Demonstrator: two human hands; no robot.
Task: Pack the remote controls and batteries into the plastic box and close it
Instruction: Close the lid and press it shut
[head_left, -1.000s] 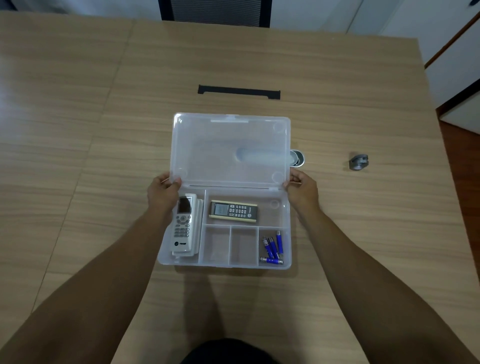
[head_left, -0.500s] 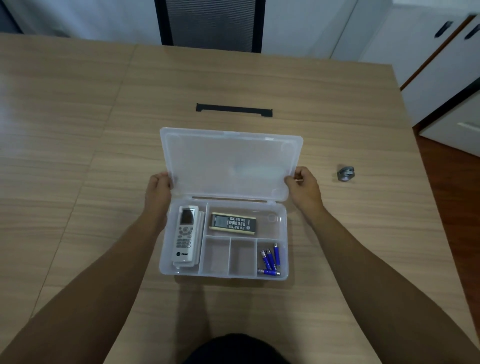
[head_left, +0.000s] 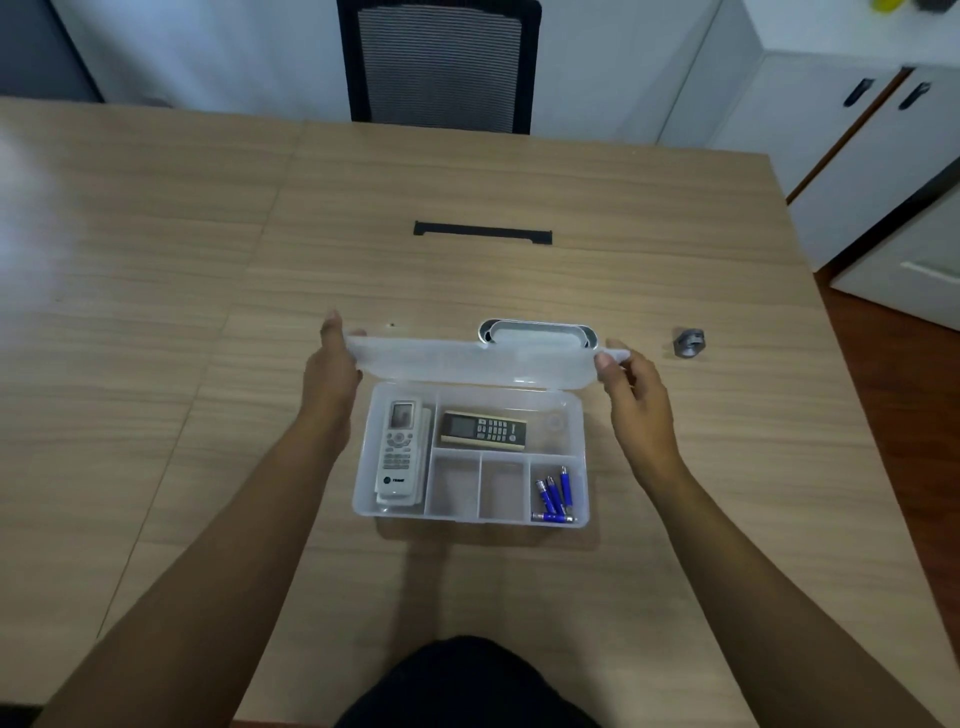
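A clear plastic box (head_left: 363, 506) sits on the wooden table in front of me. Its hinged lid (head_left: 467, 361) stands roughly upright, seen nearly edge-on. My left hand (head_left: 332, 366) grips the lid's left end and my right hand (head_left: 631, 382) grips its right end. A white remote (head_left: 399, 452) lies in the left compartment, apparently atop another. A dark remote with a beige rim (head_left: 484, 428) lies in the upper compartment. Several blue batteries (head_left: 553, 496) fill the lower right compartment. Two middle compartments hold nothing.
A silver oval cable grommet (head_left: 535, 328) shows in the table just behind the lid. A small grey metal part (head_left: 689, 342) lies to the right. A black slot (head_left: 482, 234) is set farther back. A mesh chair (head_left: 439, 65) stands behind the table; white cabinets (head_left: 857, 171) on the right.
Both hands have swung the lid up from lying flat behind the box to about upright. The camera tilted up, showing more of the room.
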